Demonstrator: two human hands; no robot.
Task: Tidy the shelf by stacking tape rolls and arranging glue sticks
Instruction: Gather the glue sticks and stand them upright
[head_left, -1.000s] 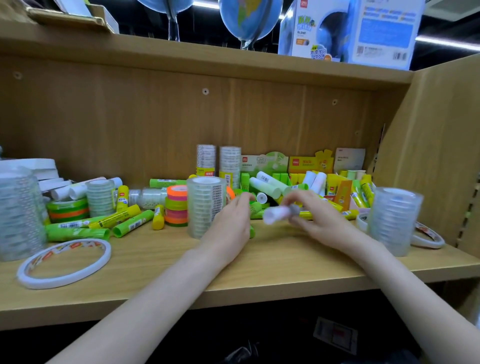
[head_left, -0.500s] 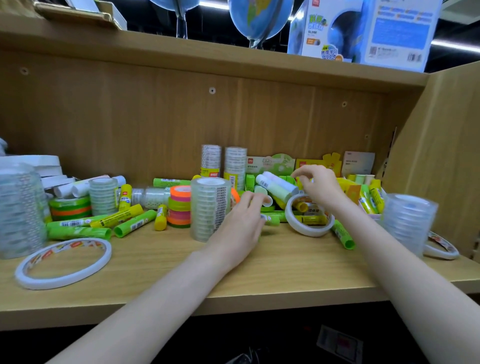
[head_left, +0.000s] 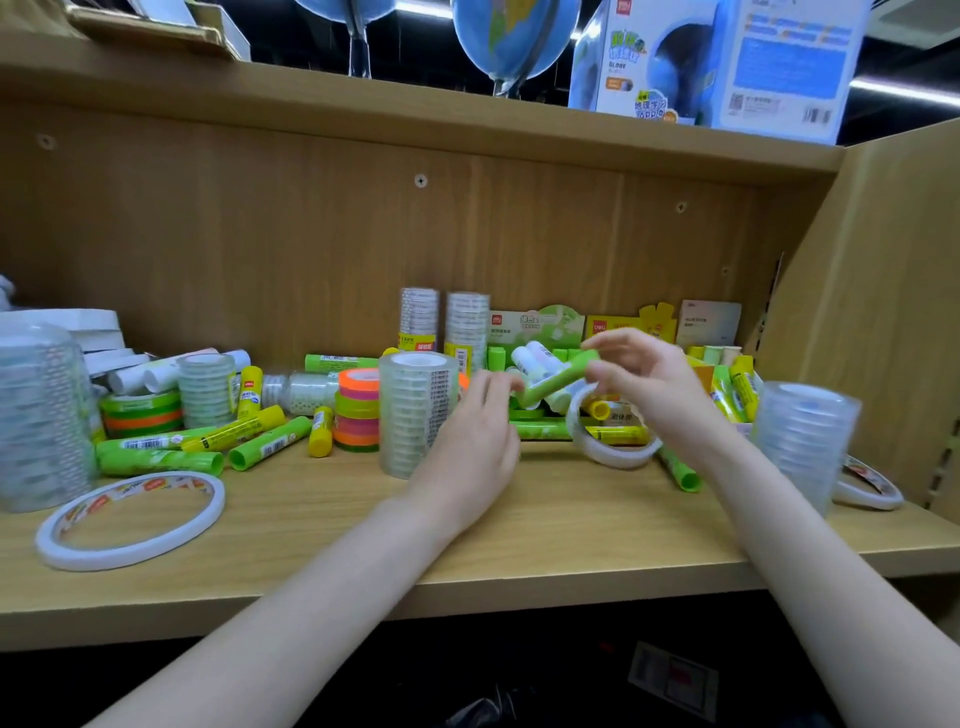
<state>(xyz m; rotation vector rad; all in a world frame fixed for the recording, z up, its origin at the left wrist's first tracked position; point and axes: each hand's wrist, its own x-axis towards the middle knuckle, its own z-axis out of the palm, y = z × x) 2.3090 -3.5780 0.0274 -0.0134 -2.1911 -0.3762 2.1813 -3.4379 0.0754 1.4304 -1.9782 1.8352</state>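
My right hand pinches a green glue stick and holds it tilted above the jumble of glue sticks in the middle of the shelf. My left hand hovers beside a stack of clear tape rolls, fingers relaxed, with the fingertips close to the stick's lower end. A white tape ring lies under my right hand around a yellow glue stick. More green and yellow glue sticks lie loose on the left. A stack of orange, pink and green tape rolls stands left of the clear stack.
A big white tape ring lies front left, near a tall clear tape stack. Another clear stack stands right, by the side wall. Glue boxes and two thin tape stacks line the back. Bare shelf board runs along the front.
My right hand put a white stick on the back pile, then took up a green glue stick and drew it toward the middle. My left hand stayed beside the clear tape stack.
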